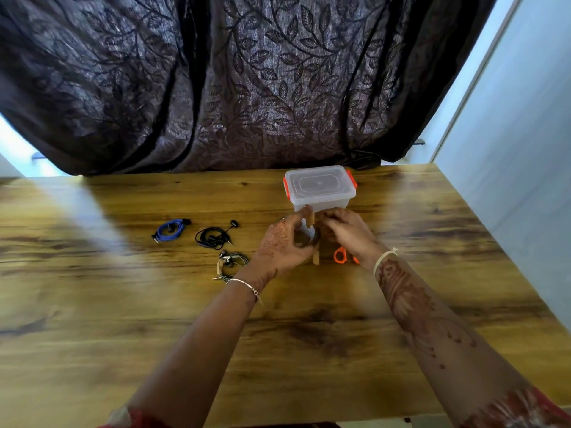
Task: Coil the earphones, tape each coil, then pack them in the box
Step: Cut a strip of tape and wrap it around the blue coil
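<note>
The left hand [282, 244] is gripping a whitish coil [306, 229], with the fingers curled around it. The right hand [347, 231] is pinching the brown tape [315, 257] beside it. Orange scissors [340, 255] are lying under the right hand. The closed box [319, 188] is standing just behind the hands. The blue earphones [170, 230] and black earphones [213, 236] are lying coiled to the left.

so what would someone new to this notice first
Mid-table, the left hand and right hand meet on a white earphone coil with a brown tape strip. Behind stands a clear plastic box with orange clips, lid on; left of the hands lie a blue coil, a black coil and a grey coil.
</note>
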